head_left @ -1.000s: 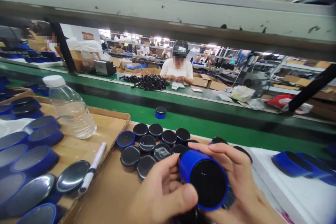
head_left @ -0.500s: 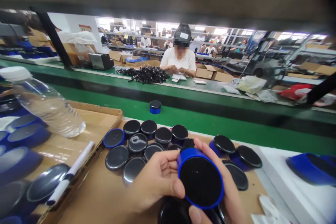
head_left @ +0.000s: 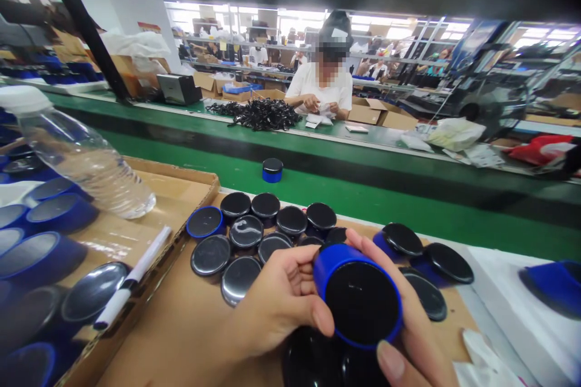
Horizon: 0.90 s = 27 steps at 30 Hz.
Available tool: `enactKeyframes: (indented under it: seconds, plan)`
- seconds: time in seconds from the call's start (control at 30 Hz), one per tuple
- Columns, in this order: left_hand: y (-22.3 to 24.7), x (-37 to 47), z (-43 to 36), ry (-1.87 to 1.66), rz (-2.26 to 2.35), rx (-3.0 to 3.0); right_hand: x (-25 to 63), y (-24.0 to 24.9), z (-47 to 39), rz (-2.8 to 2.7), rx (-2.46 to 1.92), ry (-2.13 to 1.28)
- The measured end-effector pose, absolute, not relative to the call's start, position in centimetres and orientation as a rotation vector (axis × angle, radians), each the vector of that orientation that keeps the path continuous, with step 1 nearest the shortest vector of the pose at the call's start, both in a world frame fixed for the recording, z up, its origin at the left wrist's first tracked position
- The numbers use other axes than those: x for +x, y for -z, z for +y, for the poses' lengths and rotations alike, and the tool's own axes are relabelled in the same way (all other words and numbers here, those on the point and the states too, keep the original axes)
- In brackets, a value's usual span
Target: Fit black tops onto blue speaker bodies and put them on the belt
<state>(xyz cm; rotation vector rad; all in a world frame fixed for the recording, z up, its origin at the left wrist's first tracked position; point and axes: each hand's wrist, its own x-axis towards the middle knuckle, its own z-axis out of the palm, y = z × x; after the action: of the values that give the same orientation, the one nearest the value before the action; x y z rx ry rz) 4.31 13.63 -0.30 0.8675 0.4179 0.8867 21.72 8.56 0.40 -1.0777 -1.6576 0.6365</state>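
Observation:
A short round blue case with a black face [head_left: 363, 302] is held up in front of me, its black end tilted toward my eyes. My left hand [head_left: 284, 299] is closed on its left side, thumb along the lower rim. My right hand [head_left: 408, 320] wraps its right side, with the thumb at the bottom edge and fingertips over the top. Beneath it sit more dark round pieces [head_left: 308, 357], partly hidden. Several similar cases, such as one with a glossy black top [head_left: 240, 281], stand on the cardboard just beyond my left hand.
A tilted water bottle [head_left: 86, 157] and a white marker [head_left: 134, 278] lie at the left by the cardboard tray edge [head_left: 181, 236]. One blue case [head_left: 272, 170] stands on the green belt [head_left: 363, 193]. Opposite, a person [head_left: 320, 81] handles small white items beside black straps [head_left: 258, 113].
The view has tilted and shifted, so the scene sits higher and further right. Both hands still hold the blue case, its black face turned slightly; the right thumb has moved up to its lower rim.

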Motion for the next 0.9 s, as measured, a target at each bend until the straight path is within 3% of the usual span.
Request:
enactKeyframes:
  seconds: [0.33, 0.63, 0.9]
  plan:
    - [0.1, 4.6, 13.5, -0.891, 0.417, 0.896, 21.7, -1.1, 8.7, -1.694, -1.058, -0.583]
    - [-0.1, 4.5, 13.9, -0.863, 0.421, 0.909, 23.5, 1.7, 10.9, -1.794, -0.973, -0.631]
    - [0.0, 4.4, 13.8, -0.862, 0.413, 0.902, 22.5, 0.7, 7.9, -1.711, -1.197, -0.590]
